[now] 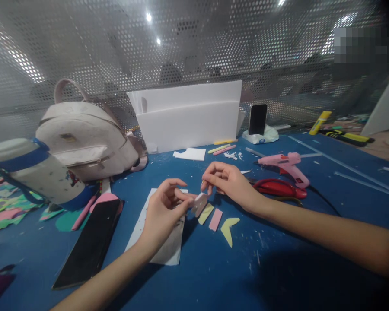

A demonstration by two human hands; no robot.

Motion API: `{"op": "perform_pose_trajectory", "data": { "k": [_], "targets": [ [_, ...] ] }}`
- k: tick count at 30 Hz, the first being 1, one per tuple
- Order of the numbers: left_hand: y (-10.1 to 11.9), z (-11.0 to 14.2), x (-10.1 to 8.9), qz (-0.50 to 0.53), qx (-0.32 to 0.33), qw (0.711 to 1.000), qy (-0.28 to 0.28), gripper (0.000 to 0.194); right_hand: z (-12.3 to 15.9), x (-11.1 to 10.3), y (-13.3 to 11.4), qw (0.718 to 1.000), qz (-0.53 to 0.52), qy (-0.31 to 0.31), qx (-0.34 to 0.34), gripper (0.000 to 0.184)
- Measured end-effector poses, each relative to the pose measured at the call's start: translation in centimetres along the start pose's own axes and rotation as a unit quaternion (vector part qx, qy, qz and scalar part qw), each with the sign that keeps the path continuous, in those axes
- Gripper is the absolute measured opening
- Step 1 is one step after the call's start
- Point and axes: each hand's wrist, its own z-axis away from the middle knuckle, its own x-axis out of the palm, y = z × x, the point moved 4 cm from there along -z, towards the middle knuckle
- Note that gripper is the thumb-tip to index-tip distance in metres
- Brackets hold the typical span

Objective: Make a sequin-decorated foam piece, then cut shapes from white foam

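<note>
My left hand [167,207] pinches a small pale foam-like piece [200,202] between thumb and fingers. Just above that piece, my right hand [225,180] has its fingertips pressed together; anything in them is too small to name. Below the hands a yellow strip [206,214], a pink strip [215,220] and a yellow V-shaped cutout [228,229] lie on the blue table [214,276]. A white sheet [168,248] with dark marks lies partly hidden under my left hand.
A phone [89,244], a tumbler [35,172] and a backpack [81,134] stand or lie at left. White boards [191,125] lean at the back. On the right are a pink glue gun [283,164], red-handled pliers [278,188] and an upright phone [258,119].
</note>
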Motion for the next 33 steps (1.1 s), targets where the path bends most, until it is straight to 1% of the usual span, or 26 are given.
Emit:
{"op": "perform_pose_trajectory", "data": {
  "k": [7,13,16,20,23,30,33],
  "targets": [
    [0.3,-0.1,-0.5,-0.025,0.019,0.999,0.005,0.028,-0.1,0.0,0.0,1.000,0.006,0.001,-0.001,0.017],
    [1.1,-0.3,-0.9,-0.051,0.034,0.998,0.023,0.028,-0.1,0.1,-0.2,0.999,0.052,-0.003,-0.013,0.013],
    [0.9,-0.4,-0.9,-0.042,0.023,0.999,0.024,0.030,0.1,0.4,-0.2,0.998,0.056,-0.006,-0.006,0.011],
    [0.2,-0.2,-0.4,0.003,-0.015,1.000,0.011,0.030,0.4,1.0,0.2,0.999,0.010,-0.028,0.022,0.013],
    [-0.4,0.1,0.0,0.028,-0.034,0.999,0.008,0.031,0.7,1.4,0.7,0.999,0.001,-0.037,0.034,0.015],
    [-0.7,0.8,-0.3,0.006,-0.027,0.999,0.036,0.027,1.4,1.8,0.9,0.998,0.048,-0.042,0.005,0.015],
    [-0.8,1.0,-0.4,-0.004,-0.023,0.999,0.040,0.023,1.6,1.9,1.3,0.997,0.059,-0.040,0.006,0.017]
  ]
}}
